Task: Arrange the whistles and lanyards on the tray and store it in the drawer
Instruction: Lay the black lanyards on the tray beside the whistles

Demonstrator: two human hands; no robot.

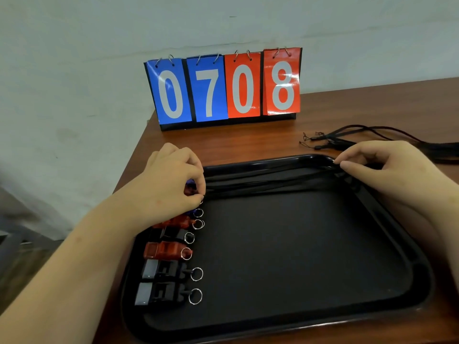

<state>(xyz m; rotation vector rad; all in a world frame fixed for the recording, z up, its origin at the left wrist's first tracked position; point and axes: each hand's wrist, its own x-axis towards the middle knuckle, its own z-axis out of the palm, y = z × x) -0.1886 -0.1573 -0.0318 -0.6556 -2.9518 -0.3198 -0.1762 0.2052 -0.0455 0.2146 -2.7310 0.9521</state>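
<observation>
A black tray (285, 326) lies on the wooden table. Several whistles stand in a column along its left side, each with a metal ring: two black-and-grey ones (164, 291) at the front, then a red one (166, 249), a black one (171, 234) and another red one (176, 220). Black lanyards (268, 183) lie stretched across the tray's far end. My left hand (171, 180) pinches the lanyards' left end beside a red whistle (190, 188). My right hand (377, 162) pinches their right end at the tray's far right corner.
A flip scoreboard (223, 88) reading 0708 stands at the back of the table. More black lanyards (347, 139) lie loose on the table behind the tray's right corner. The table's left edge runs close to the tray.
</observation>
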